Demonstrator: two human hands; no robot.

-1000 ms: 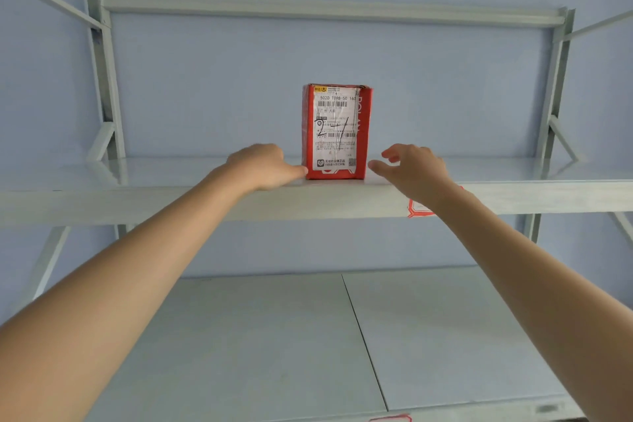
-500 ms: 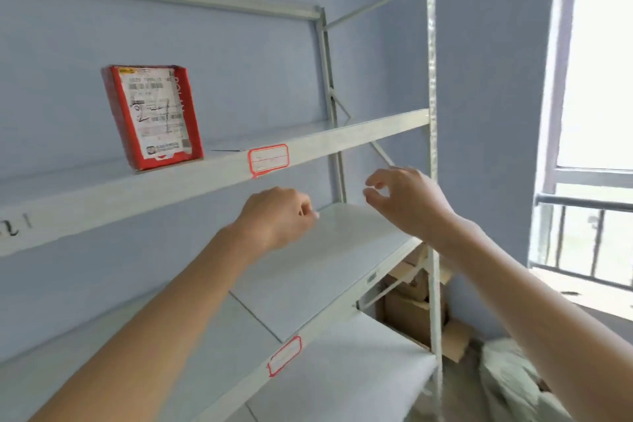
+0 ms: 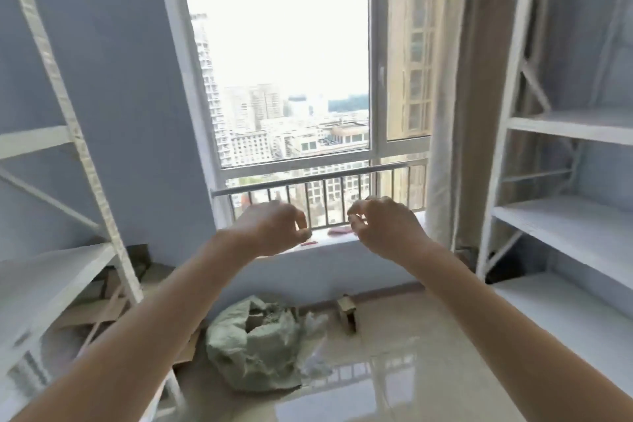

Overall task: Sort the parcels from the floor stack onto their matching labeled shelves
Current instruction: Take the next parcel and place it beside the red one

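Observation:
My left hand [image 3: 274,228] and my right hand [image 3: 383,224] are stretched out in front of me at window height, fingers loosely curled, holding nothing. A pale green sack [image 3: 253,349] lies on the floor below them, slumped open with boxes inside. A small brown cardboard parcel [image 3: 347,313] stands on the floor to its right. White metal shelves stand on the left [image 3: 44,271] and on the right [image 3: 565,226]. The red parcel is out of view.
The window [image 3: 277,72] with a metal guard rail [image 3: 318,178] faces me. A beige curtain [image 3: 469,96] hangs at its right. Flattened cardboard [image 3: 102,308] lies under the left shelf. Glossy tiled floor [image 3: 411,370] spreads ahead.
My view has swung right, from the shelf with the red parcel to the window and floor. Both hands left the parcel on the shelf and now hang empty in the air.

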